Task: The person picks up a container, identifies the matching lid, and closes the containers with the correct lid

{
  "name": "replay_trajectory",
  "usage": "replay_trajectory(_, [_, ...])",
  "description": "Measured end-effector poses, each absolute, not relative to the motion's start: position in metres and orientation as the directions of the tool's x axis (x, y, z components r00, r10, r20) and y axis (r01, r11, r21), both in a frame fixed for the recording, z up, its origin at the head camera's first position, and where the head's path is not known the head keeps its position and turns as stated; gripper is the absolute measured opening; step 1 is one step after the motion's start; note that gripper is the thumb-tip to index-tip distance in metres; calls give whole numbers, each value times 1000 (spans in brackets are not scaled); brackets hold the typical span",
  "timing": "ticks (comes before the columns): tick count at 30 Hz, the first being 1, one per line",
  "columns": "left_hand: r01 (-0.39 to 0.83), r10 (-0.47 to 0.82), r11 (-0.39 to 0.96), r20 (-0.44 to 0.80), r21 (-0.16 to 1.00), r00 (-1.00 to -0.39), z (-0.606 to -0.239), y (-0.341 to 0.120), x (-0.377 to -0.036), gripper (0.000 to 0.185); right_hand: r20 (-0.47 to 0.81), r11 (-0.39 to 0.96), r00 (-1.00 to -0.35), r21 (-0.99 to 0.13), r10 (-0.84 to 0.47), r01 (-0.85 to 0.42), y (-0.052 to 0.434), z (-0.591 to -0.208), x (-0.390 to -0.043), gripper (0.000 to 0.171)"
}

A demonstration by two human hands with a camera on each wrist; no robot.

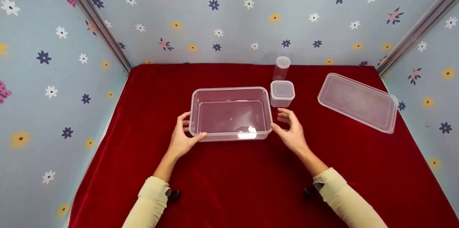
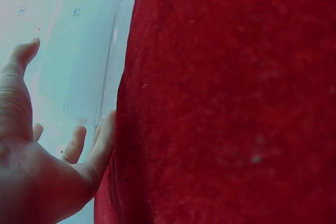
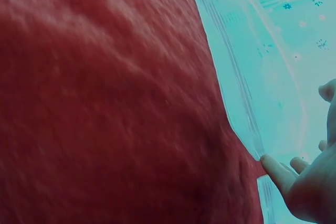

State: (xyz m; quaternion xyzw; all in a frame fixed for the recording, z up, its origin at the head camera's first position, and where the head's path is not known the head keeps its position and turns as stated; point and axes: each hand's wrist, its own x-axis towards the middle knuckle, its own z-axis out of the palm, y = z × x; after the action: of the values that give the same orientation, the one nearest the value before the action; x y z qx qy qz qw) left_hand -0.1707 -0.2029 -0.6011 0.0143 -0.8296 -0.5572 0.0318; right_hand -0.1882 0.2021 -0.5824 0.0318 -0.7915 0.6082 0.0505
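Note:
A large clear plastic container (image 1: 231,115) stands uncovered on the red cloth. My left hand (image 1: 181,138) holds its near left corner, with the thumb across the front rim and the fingers along the left wall. My right hand (image 1: 292,131) is at the near right corner. Its thumb tip reaches the corner while the other fingers stand out to the right, around no object. In the right wrist view the same container (image 3: 247,77) stretches away from that hand. Just behind the right fingers is a small square lidded container (image 1: 282,93).
A slim round clear jar (image 1: 281,68) stands behind the small square container. At the right lies a large rectangular clear lid (image 1: 358,102), set at a slant near the cloth's edge. Flower-patterned walls (image 1: 229,16) enclose the red cloth (image 1: 233,185) at the back and sides.

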Motion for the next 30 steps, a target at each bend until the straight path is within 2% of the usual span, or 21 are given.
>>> replay_trajectory(15, [-29, -54, 388, -8, 921, -998, -599, -204, -169, 100, 153, 365, -988, -922, 27, -133, 231, -575, -199, 66])
replay_trajectory(30, [-52, -64, 385, -30, 922, -998, -599, -203, -169, 98, 178, 419, -981, -899, 83, -128, 261, -576, -209, 58])
